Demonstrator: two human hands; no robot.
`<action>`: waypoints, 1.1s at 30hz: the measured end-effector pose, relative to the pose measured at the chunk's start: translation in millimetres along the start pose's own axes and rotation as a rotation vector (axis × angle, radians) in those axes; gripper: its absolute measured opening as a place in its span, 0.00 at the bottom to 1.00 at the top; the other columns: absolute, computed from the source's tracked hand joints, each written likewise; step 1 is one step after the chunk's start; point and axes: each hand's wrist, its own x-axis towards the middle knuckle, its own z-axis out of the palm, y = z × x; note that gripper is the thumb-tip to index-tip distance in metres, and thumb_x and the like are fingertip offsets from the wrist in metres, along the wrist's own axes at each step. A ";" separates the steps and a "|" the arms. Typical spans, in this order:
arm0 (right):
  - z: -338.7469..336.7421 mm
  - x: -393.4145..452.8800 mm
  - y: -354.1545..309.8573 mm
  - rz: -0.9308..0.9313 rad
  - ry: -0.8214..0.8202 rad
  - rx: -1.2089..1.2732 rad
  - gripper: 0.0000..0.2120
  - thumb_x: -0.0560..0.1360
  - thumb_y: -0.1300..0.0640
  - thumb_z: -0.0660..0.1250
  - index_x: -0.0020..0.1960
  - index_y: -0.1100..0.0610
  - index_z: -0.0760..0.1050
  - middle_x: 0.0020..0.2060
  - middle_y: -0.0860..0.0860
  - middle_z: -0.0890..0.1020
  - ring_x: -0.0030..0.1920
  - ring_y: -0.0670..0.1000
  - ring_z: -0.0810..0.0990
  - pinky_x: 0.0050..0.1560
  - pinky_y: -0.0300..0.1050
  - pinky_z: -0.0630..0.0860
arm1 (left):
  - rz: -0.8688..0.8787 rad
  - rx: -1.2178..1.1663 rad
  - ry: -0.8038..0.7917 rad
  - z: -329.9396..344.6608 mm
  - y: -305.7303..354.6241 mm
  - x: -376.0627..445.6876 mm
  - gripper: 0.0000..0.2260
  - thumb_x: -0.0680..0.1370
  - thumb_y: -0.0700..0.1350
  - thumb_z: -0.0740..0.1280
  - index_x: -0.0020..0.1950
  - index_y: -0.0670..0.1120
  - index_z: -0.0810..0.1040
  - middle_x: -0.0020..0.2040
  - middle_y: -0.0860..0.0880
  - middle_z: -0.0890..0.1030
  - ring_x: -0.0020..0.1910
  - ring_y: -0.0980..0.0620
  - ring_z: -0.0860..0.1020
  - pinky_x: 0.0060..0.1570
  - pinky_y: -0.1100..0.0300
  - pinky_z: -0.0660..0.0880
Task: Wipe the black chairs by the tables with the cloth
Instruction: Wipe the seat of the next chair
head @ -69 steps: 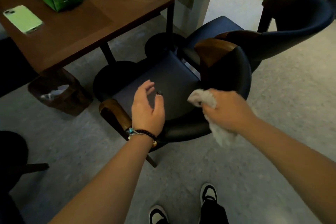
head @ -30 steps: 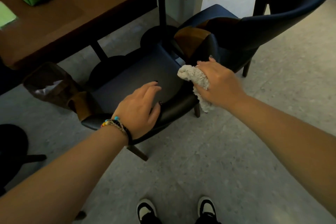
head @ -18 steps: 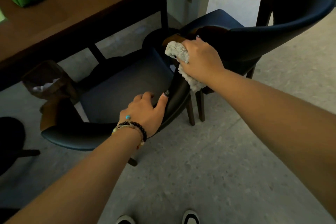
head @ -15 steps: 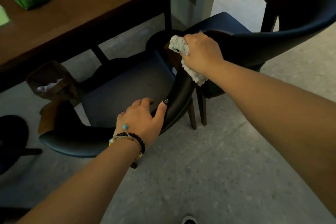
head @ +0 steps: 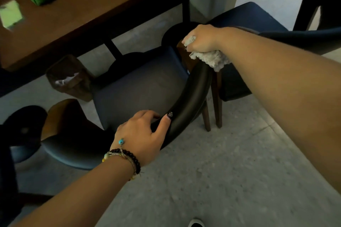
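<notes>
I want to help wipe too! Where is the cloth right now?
In the head view, upper right of centre, the cloth is bunched in the right hand, pressed on the right end of the near chair's curved black backrest.

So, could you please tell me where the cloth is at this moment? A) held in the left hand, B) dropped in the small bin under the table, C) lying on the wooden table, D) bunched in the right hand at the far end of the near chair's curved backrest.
D: the right hand grips the cloth against the far end of the backrest, while the left hand holds the backrest with no cloth in it.
</notes>
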 end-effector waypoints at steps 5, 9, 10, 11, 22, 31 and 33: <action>0.6 -26.6 2.7 0.095 0.092 0.161 0.20 0.77 0.51 0.68 0.67 0.56 0.75 0.61 0.55 0.79 0.59 0.56 0.77 0.58 0.48 0.75 | 0.002 0.020 -0.006 -1.6 1.6 -1.5 0.29 0.73 0.72 0.43 0.55 0.59 0.75 0.57 0.60 0.75 0.53 0.54 0.76 0.53 0.55 0.73; 22.2 -70.0 -1.3 0.142 0.355 0.111 0.14 0.78 0.51 0.63 0.61 0.55 0.78 0.52 0.54 0.81 0.49 0.55 0.79 0.44 0.44 0.71 | -0.013 0.037 -0.007 -3.5 5.1 -1.7 0.28 0.74 0.71 0.44 0.54 0.58 0.76 0.57 0.60 0.74 0.53 0.55 0.76 0.56 0.54 0.70; 28.4 -82.6 -4.8 0.126 0.401 0.075 0.14 0.79 0.51 0.62 0.60 0.55 0.79 0.50 0.53 0.81 0.47 0.54 0.78 0.43 0.44 0.69 | -0.018 0.038 -0.004 -4.4 5.7 -2.2 0.28 0.74 0.71 0.44 0.54 0.58 0.76 0.57 0.59 0.75 0.53 0.55 0.75 0.57 0.53 0.70; 33.5 -95.5 -7.6 0.107 0.415 0.061 0.13 0.80 0.51 0.61 0.60 0.54 0.78 0.47 0.51 0.80 0.46 0.53 0.76 0.43 0.44 0.69 | -0.026 0.037 0.001 -4.9 6.0 -3.0 0.29 0.74 0.71 0.44 0.55 0.57 0.76 0.57 0.59 0.75 0.52 0.55 0.75 0.58 0.52 0.71; 0.2 -268.8 -54.7 0.204 0.172 1.344 0.13 0.76 0.46 0.67 0.55 0.53 0.81 0.50 0.56 0.85 0.50 0.56 0.85 0.52 0.55 0.80 | 0.028 -0.176 0.113 -24.5 17.7 -36.1 0.15 0.80 0.47 0.60 0.67 0.51 0.72 0.71 0.52 0.68 0.69 0.52 0.67 0.70 0.49 0.63; 18.6 -349.8 -144.9 0.146 -0.150 1.763 0.19 0.78 0.45 0.63 0.59 0.58 0.79 0.51 0.59 0.84 0.52 0.59 0.84 0.54 0.55 0.78 | 0.153 -1.000 0.273 -116.9 52.1 -221.6 0.17 0.74 0.48 0.65 0.61 0.61 0.74 0.62 0.60 0.76 0.64 0.57 0.74 0.61 0.56 0.70; 29.3 -369.9 -165.3 0.072 -0.228 1.888 0.23 0.80 0.45 0.58 0.64 0.60 0.78 0.59 0.60 0.82 0.59 0.60 0.81 0.61 0.57 0.75 | 0.047 -1.049 0.316 -126.0 50.8 -255.0 0.15 0.76 0.46 0.66 0.62 0.57 0.74 0.62 0.58 0.77 0.64 0.57 0.74 0.60 0.59 0.71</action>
